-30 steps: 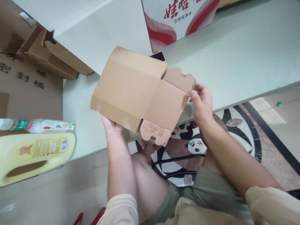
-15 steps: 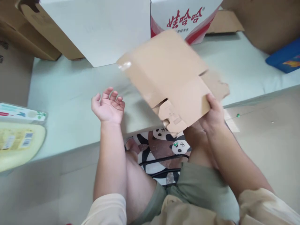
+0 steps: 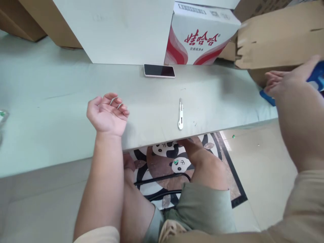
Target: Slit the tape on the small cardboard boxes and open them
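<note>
My left hand (image 3: 108, 113) is raised over the table, palm up, with its fingers loosely curled and nothing in it. Far to the right, my right hand (image 3: 291, 79) reaches out just below a brown cardboard piece (image 3: 280, 37) with notched edges and slits. The fingers of that hand are slightly bent and seem to hold nothing; its contact with the cardboard is unclear. Between my hands, a white utility knife (image 3: 180, 114) lies on the pale green tabletop (image 3: 152, 111). Behind it, a phone (image 3: 159, 71) rests with its dark screen up.
A large white box (image 3: 113, 30) and a white-and-red carton (image 3: 199, 37) stand along the back. Brown boxes (image 3: 22, 20) are at the back left. A blue object (image 3: 316, 76) shows partly by my right hand. My knees and a patterned mat (image 3: 162, 158) are below the table edge.
My right hand has swung far right and no longer has the cardboard in front of me. The phone and knife are now uncovered. My left hand stays palm up; the view has shifted.
</note>
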Tool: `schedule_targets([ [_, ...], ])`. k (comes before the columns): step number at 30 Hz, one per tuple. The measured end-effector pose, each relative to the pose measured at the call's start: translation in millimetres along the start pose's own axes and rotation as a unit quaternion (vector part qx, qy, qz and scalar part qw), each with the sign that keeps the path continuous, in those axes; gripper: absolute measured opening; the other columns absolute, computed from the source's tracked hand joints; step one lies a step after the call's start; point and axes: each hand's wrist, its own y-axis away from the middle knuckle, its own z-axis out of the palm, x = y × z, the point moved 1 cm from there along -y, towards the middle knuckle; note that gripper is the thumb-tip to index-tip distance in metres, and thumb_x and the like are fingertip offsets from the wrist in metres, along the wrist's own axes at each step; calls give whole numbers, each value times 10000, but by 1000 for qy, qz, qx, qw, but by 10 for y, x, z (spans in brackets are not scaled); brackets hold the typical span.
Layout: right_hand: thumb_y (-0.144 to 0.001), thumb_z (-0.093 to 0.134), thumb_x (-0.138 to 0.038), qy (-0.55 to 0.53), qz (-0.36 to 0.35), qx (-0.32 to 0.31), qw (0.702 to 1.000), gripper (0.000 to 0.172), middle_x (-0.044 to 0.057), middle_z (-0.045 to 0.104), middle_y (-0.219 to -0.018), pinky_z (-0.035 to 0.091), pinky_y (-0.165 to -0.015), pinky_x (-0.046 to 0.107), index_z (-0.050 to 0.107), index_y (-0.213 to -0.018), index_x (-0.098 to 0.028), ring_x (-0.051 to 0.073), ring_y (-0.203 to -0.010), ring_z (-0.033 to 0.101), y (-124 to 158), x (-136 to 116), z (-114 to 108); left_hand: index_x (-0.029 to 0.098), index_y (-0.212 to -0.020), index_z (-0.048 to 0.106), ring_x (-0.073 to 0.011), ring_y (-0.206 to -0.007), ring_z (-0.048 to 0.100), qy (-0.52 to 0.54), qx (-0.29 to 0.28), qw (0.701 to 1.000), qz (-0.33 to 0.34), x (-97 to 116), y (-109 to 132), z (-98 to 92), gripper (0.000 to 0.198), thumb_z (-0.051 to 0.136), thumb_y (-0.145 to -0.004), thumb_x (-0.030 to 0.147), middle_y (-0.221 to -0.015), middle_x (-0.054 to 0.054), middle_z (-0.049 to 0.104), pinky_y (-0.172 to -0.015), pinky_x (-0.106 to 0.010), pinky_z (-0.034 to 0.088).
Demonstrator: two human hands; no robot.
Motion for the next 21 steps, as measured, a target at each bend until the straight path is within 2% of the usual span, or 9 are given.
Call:
schedule_targets([
  [1,-910,-213,-429,-25,128,16,991,829,107,570,-702,304,-422,350,569,-688,-266,131,-426,354,-18,-85,176,259,-684,632,-117,-484,532,5,4,1000,-1,2,-5,11,271,539,-818,475,-639,-21,622,-443,-268,428],
  [2,-944,-106,-458,-31,201,38,978,734,106,575,-694,318,-445,351,536,-654,-252,121,-431,334,71,-161,388,258,-684,631,-116,-485,527,8,5,1000,-2,3,-10,22,264,540,-815,469,-639,-22,622,-444,-268,426],
  [3,-967,-6,-463,-16,218,41,975,643,107,595,-704,345,-475,353,508,-649,-247,126,-453,361,246,-221,622,259,-686,631,-118,-488,523,11,3,1000,-3,2,-13,33,259,543,-814,466,-641,-23,625,-446,-269,426],
  [6,-935,354,-421,38,153,-6,987,367,88,648,-730,440,-617,355,572,-722,-216,159,-572,504,1019,-262,1269,265,-689,631,-128,-500,517,8,-11,1000,-5,-19,-15,57,257,559,-811,480,-654,-31,637,-452,-279,421],
  [8,-855,544,-388,63,109,-44,991,205,62,687,-779,463,-713,354,639,-836,-208,179,-668,569,1499,-248,1548,267,-693,634,-136,-510,520,3,-21,1000,-6,-45,-5,67,266,568,-810,497,-666,-36,640,-456,-285,414],
  [11,-860,568,-403,152,9,-144,978,318,66,721,-891,472,-781,369,671,-1098,-218,209,-763,624,1933,-363,1760,257,-695,638,-138,-510,518,3,-31,999,-7,-71,35,78,297,553,-825,511,-671,-41,633,-458,-293,398],
  [14,-911,505,-458,236,-56,-231,942,446,82,729,-1048,480,-803,386,620,-1288,-248,228,-833,650,2091,-614,1874,241,-687,642,-128,-487,497,15,-25,1000,-3,-43,92,65,343,504,-849,509,-650,-39,610,-445,-291,374],
  [17,-933,469,-489,296,-61,-272,914,442,65,728,-1099,479,-821,383,607,-1302,-288,244,-937,659,2136,-830,1990,248,-689,647,-129,-492,507,26,-32,999,7,28,144,9,344,529,-850,527,-649,-38,616,-450,-288,382],
  [21,-896,527,-530,354,-46,-261,897,385,100,732,-1116,473,-804,395,648,-1132,-252,290,-1002,655,2153,-957,2135,242,-705,652,-129,-492,524,44,-39,998,26,145,204,-127,341,576,-837,547,-648,-33,621,-456,-285,394],
])
